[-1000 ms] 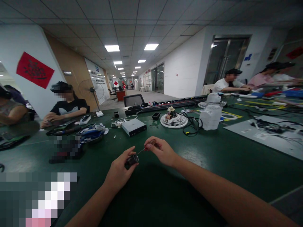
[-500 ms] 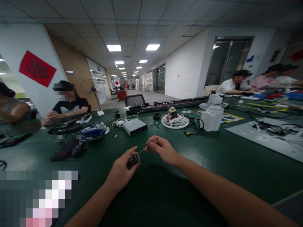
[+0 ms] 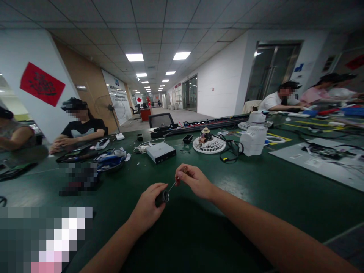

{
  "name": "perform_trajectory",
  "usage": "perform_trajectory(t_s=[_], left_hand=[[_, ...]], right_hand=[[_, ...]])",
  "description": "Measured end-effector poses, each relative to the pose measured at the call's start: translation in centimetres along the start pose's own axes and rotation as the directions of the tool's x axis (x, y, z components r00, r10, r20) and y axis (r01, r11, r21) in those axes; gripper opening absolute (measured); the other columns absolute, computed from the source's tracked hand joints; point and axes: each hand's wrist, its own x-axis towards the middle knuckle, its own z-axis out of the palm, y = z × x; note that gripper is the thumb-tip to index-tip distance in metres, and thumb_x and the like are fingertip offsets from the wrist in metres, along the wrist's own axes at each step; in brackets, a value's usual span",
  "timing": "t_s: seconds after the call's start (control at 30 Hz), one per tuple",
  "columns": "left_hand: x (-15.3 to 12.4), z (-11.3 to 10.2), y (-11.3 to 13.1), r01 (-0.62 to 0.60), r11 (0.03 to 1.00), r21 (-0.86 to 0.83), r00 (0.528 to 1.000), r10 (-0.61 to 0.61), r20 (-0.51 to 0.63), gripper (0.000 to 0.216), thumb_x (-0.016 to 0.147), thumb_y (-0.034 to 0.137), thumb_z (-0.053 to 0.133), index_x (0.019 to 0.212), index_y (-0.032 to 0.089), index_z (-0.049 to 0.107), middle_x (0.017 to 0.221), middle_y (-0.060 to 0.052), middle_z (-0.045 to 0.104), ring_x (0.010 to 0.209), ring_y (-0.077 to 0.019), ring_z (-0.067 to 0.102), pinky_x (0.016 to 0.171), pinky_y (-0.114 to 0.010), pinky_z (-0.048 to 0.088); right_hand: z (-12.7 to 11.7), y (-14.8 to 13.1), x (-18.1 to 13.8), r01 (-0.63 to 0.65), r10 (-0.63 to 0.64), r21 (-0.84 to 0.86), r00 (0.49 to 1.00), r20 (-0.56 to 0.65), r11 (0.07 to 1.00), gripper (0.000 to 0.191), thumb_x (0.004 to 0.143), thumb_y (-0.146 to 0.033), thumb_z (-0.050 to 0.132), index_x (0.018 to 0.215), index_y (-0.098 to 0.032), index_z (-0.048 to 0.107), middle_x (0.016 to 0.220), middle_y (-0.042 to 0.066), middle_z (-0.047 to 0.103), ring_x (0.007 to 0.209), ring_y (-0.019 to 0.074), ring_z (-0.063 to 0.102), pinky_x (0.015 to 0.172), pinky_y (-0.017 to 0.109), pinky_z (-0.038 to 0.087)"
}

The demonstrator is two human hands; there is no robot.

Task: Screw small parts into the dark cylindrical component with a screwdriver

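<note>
My left hand (image 3: 149,206) is closed around a small dark cylindrical part (image 3: 162,197), held just above the green table (image 3: 256,182). My right hand (image 3: 193,181) pinches a thin screwdriver (image 3: 174,184) with a reddish handle. Its metal tip points down and left into the end of the cylindrical part. Both forearms reach in from the bottom of the view.
A grey box-shaped drive (image 3: 160,152) lies beyond my hands. Further right are a white fan grille with a motor (image 3: 209,143), a white fan housing (image 3: 253,140) and black cables (image 3: 231,151). Other people sit at the left and far right. A long black strip (image 3: 199,125) runs along the back.
Both hands have shifted slightly lower and the left hand has turned the cylindrical part a little; the screwdriver tip stays at its end.
</note>
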Motion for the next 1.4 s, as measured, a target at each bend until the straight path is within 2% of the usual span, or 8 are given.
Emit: perform_trajectory(t_s=[0.33,0.53,0.77,0.93,1.07,1.13,1.27,1.4], left_hand=[[-0.1,-0.6,0.2,0.213,0.968,0.133,0.976,-0.217,0.017,0.040,0.089,0.042,0.057,0.128,0.030,0.057,0.092,-0.001,0.073,0.073,-0.0211,0.069,0.063,-0.031,0.052],[-0.3,-0.4,0.9,0.234,0.962,0.140,0.971,-0.240,0.023,0.040,0.092,0.039,0.050,0.128,0.022,0.048,0.099,-0.007,0.071,0.081,-0.0242,0.069,0.069,-0.035,0.051],[-0.4,-0.1,0.6,0.191,0.969,0.154,0.975,-0.205,0.082,0.029,0.093,0.033,0.049,0.119,0.023,0.055,0.101,-0.007,0.072,0.088,-0.0247,0.070,0.074,-0.036,0.052],[-0.1,-0.2,-0.1,0.188,0.962,0.196,0.979,-0.199,0.036,0.028,0.089,0.030,0.055,0.115,0.024,0.061,0.107,-0.007,0.072,0.094,-0.0258,0.069,0.081,-0.038,0.052],[0.0,-0.6,-0.4,0.198,0.957,0.211,0.978,-0.207,0.025,0.029,0.085,0.029,0.059,0.114,0.026,0.065,0.111,-0.005,0.072,0.099,-0.0260,0.068,0.087,-0.041,0.053],[0.0,-0.8,-0.4,0.195,0.956,0.217,0.979,-0.203,0.014,0.030,0.084,0.027,0.059,0.113,0.027,0.065,0.112,-0.004,0.072,0.101,-0.0261,0.068,0.088,-0.042,0.052],[0.1,-0.9,-0.3,0.204,0.950,0.237,0.978,-0.211,0.003,0.028,0.084,0.026,0.059,0.110,0.027,0.066,0.108,-0.004,0.073,0.098,-0.0260,0.069,0.085,-0.041,0.053],[0.1,-1.0,-0.4,0.217,0.950,0.223,0.975,-0.222,-0.005,0.026,0.084,0.028,0.059,0.109,0.027,0.067,0.106,-0.004,0.074,0.096,-0.0259,0.069,0.083,-0.041,0.054]], right_hand=[[0.4,-0.2,-0.4,0.073,-0.073,-0.041,0.997,0.000,0.997,0.025,0.092,-0.043,0.059,0.090,-0.018,0.061,0.078,0.002,0.065,0.074,0.0157,0.065,0.073,0.031,0.051],[0.2,0.0,-0.5,0.076,-0.079,-0.125,0.997,-0.023,0.989,0.023,0.093,-0.041,0.058,0.093,-0.019,0.062,0.082,0.003,0.067,0.079,0.0167,0.066,0.076,0.032,0.052],[-0.1,0.1,-0.3,0.067,-0.074,-0.183,0.997,-0.035,0.981,0.022,0.094,-0.039,0.055,0.090,-0.018,0.060,0.079,0.003,0.068,0.074,0.0164,0.066,0.071,0.030,0.051],[0.1,-0.7,-0.7,0.112,-0.209,-0.527,0.970,-0.128,0.843,0.021,0.095,-0.033,0.052,0.081,-0.019,0.059,0.070,0.001,0.063,0.065,0.0156,0.058,0.065,0.029,0.045],[-0.3,-1.4,-0.6,0.184,-0.386,-0.695,0.911,-0.145,0.695,0.016,0.092,-0.024,0.052,0.078,-0.020,0.056,0.093,0.008,0.060,0.090,0.0205,0.058,0.081,0.033,0.045],[-0.6,-1.2,-0.5,0.209,-0.346,-0.702,0.937,-0.056,0.680,0.012,0.093,-0.019,0.049,0.086,-0.019,0.058,0.104,0.010,0.059,0.096,0.0204,0.057,0.084,0.033,0.045],[-0.8,0.1,-0.3,0.184,-0.096,-0.778,0.983,0.158,0.601,0.014,0.093,-0.017,0.050,0.097,-0.019,0.064,0.094,0.007,0.063,0.091,0.0209,0.057,0.081,0.034,0.044],[-0.9,1.2,-0.3,0.047,0.229,-0.875,0.957,0.178,0.481,0.020,0.081,-0.038,0.072,0.089,-0.019,0.068,0.082,0.007,0.065,0.078,0.0227,0.058,0.064,0.031,0.041]])
